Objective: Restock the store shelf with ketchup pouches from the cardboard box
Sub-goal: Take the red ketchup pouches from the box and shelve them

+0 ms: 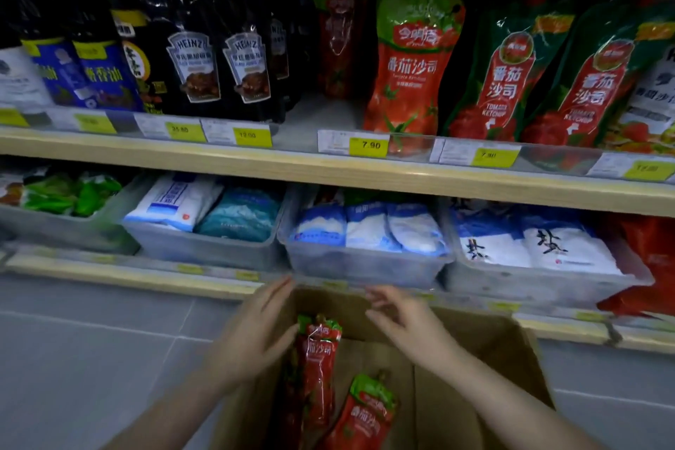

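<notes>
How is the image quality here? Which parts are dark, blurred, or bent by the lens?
Head view: the top of the upper shelf is nearly black, so the dark bottles lose detail; the right hand is motion-blurred at its fingers, the left hand less so; the wide lens bows the shelf edges; glare spots show on the ketchup pouches; the cardboard box is dim.

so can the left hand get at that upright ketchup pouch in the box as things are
Probably yes. The left hand is open beside the upright ketchup pouch, fingertips at or near its top edge. The cardboard box is open on top, and the right hand hovers off to the other side, not blocking it.
</notes>
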The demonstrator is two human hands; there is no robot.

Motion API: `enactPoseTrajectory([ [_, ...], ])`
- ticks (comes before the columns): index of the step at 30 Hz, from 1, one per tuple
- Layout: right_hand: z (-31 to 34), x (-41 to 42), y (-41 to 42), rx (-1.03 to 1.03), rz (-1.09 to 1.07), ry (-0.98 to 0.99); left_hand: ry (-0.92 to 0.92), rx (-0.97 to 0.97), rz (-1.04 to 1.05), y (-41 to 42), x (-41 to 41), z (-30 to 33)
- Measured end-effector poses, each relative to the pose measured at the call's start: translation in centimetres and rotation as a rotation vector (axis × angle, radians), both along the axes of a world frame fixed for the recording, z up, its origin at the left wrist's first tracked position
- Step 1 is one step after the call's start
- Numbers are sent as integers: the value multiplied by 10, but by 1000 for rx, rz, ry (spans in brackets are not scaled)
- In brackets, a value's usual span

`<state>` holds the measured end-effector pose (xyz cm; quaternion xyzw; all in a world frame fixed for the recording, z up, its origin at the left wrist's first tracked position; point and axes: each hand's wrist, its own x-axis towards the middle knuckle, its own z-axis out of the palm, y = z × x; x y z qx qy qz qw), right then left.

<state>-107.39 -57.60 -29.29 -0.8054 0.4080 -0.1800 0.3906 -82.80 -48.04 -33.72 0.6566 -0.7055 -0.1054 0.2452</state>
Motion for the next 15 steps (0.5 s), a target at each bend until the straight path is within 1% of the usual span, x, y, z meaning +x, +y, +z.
enactPoseTrajectory([
  [2, -34, 7, 9, 121, 5, 31, -30, 85, -46, 5, -1, -21],
  [5, -75, 10, 19, 272, 5, 93, -87, 113, -108, 1, 0, -34],
  [7, -96, 11, 22, 328, -4, 138, -79, 100, -150, -2, 4, -35],
  [10, -121, 17, 19, 422, -48, 169, -13, 80, -173, -2, 5, -36],
  [13, -136, 30, 12, 535, -92, 127, 50, 81, -173, -2, 3, -36],
  [15, -141, 44, 7, 640, -146, 19, 55, 92, -176, -3, 2, -35],
])
